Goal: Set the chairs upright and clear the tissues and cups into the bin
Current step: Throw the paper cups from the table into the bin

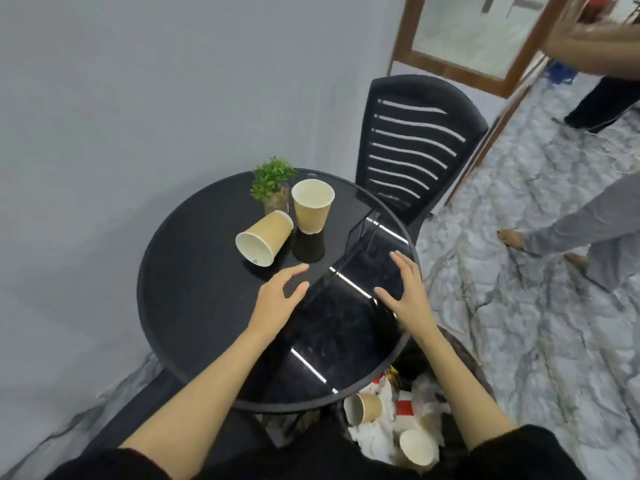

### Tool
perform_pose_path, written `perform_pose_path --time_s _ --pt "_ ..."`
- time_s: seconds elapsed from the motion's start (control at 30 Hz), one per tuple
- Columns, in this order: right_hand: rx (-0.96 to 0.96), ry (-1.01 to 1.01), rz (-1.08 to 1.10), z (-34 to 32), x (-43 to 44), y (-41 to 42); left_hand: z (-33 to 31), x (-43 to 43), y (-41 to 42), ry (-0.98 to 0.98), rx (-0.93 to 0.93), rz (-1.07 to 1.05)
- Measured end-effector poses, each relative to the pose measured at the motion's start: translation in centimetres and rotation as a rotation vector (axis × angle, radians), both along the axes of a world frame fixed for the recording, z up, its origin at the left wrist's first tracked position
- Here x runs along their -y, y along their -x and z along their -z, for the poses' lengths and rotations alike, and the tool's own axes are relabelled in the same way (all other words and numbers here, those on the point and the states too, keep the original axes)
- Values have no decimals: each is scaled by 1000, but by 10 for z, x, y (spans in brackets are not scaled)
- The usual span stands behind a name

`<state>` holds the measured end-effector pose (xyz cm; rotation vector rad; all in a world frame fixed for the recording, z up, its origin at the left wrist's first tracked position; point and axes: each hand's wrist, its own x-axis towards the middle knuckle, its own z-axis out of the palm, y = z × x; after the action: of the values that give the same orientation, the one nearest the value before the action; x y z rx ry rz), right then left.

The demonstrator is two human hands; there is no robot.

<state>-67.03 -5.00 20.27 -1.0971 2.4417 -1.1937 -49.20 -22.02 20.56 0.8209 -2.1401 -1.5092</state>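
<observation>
Two tan paper cups remain on the round black table (194,306): one upright cup (312,206) beside a small plant, and a tipped cup (265,239) lying on its side with its mouth toward me. My left hand (280,296) hovers open just below the tipped cup. Over the table's right side, my right hand (403,289) is open and holds nothing. The bin (460,344) stands under the table's near right edge, holding white tissues (372,436) and two cups (363,408) (417,446). A black slatted chair (415,143) stands upright behind the table.
A small green potted plant (273,183) sits on the table at the back. A grey wall runs along the left. Two other people stand on the marbled floor at right: one in grey trousers (588,223), one in dark trousers (599,105). A wood-framed door (485,39) is behind.
</observation>
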Motion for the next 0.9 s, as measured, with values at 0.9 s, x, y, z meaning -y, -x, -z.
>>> perform_pose_path --time_s 0.9 --pt "472 173 -227 30 216 78 29 104 39 88 170 -315"
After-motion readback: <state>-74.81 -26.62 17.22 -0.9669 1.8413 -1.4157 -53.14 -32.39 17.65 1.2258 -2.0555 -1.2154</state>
